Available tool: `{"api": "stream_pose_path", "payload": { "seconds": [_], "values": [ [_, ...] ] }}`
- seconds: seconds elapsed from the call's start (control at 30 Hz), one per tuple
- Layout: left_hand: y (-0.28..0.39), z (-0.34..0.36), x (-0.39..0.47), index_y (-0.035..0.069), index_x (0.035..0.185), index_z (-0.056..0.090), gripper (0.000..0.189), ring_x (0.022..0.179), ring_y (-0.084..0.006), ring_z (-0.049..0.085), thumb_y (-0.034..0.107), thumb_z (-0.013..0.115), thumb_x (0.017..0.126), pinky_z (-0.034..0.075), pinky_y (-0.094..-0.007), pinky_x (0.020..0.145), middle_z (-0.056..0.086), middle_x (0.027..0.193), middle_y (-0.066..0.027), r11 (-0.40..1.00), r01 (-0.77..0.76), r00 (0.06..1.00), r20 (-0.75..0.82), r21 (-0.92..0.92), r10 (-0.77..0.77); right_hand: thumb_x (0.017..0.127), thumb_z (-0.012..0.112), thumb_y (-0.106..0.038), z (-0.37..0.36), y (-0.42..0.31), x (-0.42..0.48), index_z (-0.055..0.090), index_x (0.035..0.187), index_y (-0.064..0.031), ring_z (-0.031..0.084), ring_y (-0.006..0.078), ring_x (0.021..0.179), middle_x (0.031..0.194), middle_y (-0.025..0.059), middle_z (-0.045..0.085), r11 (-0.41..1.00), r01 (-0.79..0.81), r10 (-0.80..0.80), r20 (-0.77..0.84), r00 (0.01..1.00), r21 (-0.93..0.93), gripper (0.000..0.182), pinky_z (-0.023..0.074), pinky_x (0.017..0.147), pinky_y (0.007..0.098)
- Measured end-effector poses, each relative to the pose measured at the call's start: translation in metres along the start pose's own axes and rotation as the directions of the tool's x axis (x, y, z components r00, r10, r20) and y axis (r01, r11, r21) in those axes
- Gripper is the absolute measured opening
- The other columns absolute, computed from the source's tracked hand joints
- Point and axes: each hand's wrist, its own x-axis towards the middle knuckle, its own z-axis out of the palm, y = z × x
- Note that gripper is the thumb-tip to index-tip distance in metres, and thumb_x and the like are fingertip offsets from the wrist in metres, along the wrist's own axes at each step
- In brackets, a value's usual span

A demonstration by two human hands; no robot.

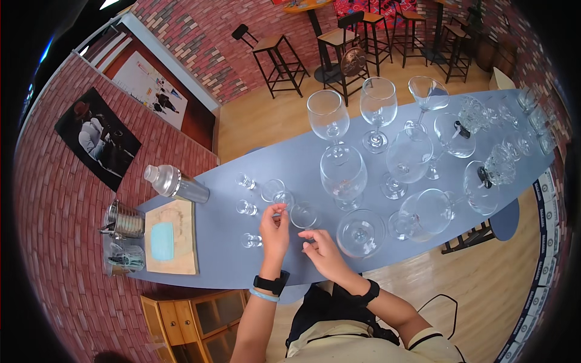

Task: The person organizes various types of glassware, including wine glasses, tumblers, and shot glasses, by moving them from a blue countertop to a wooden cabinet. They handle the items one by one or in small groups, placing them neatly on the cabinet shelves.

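Observation:
My left hand point(274, 231) is raised over the blue-grey table point(218, 222), its fingers bent and its tips at the near edge of a small clear glass tumbler point(272, 190). Whether it grips that tumbler cannot be made out. My right hand point(323, 254) holds nothing; thumb and forefinger are apart, just below a second clear tumbler point(304, 215). Three shot glasses, among them a near one point(251, 240), stand in a row left of my left hand. To the right of my right hand is a wide-rimmed glass point(361, 233), seen from above.
Several stemmed wine glasses, one a large goblet point(343, 172), crowd the middle and right. A steel cocktail shaker point(177, 183) stands left, beside a wooden board point(186, 240) with a light-blue cloth point(162, 240). Metal containers point(125, 220) holding tools sit at the left end.

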Motion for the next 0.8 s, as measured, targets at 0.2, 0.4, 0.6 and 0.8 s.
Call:
{"api": "stream_pose_path", "payload": {
  "seconds": [0.2, 0.4, 0.6, 0.8],
  "values": [
    [0.006, -0.020, -0.042, -0.001, 0.089, 0.059, 0.009, 0.062, -0.0058, 0.050, 0.006, 0.059, 0.084, 0.043, -0.0202, 0.057, 0.056, 0.076, -0.0022, 0.996, 0.038, 0.999, 0.027, -0.082, -0.036, 0.089, 0.051, -0.013, -0.010, 0.027, -0.007, 0.054, 0.107, -0.0033, 0.058, 0.0116, 0.080, 0.097, 0.0030, 0.058, 0.997, -0.019, 0.016, 0.046, 0.999, 0.080, 0.020, 0.0455, 0.070, 0.0243],
    [0.029, -0.086, -0.121, 0.002, 0.086, 0.056, 0.005, 0.065, -0.0032, 0.049, 0.002, 0.060, 0.084, 0.040, -0.0169, 0.059, 0.055, 0.074, 0.0019, 0.992, 0.040, 0.999, 0.041, -0.120, -0.036, 0.085, 0.059, -0.013, -0.015, 0.003, -0.025, 0.053, 0.100, -0.0032, 0.061, 0.0115, 0.069, 0.092, 0.0061, 0.058, 0.988, -0.130, 0.129, 0.017, 0.991, 0.084, 0.019, 0.0446, 0.056, 0.0215],
    [0.009, -0.187, -0.239, 0.000, 0.085, 0.057, 0.007, 0.066, -0.0060, 0.052, -0.003, 0.062, 0.080, 0.042, -0.0186, 0.059, 0.056, 0.079, -0.0020, 0.930, 0.112, 0.989, -0.051, -0.351, -0.139, 0.081, 0.064, -0.010, -0.018, 0.016, -0.041, 0.051, 0.092, -0.0070, 0.060, 0.0100, 0.066, 0.077, 0.0029, 0.060, 0.995, -0.099, 0.101, -0.140, 0.985, 0.020, 0.017, 0.0431, 0.052, 0.0201],
    [-0.042, -0.271, -0.378, 0.000, 0.085, 0.061, 0.009, 0.074, -0.0102, 0.057, -0.002, 0.065, 0.078, 0.045, -0.0215, 0.067, 0.058, 0.084, -0.0062, 0.868, 0.134, 0.900, -0.308, -0.478, -0.309, 0.083, 0.063, -0.013, 0.029, 0.007, -0.066, 0.050, 0.089, -0.0095, 0.051, 0.0056, 0.057, 0.075, 0.0038, 0.061, 0.997, -0.083, 0.080, -0.210, 0.974, -0.004, 0.015, 0.0400, 0.050, 0.0169]
  ]
}}
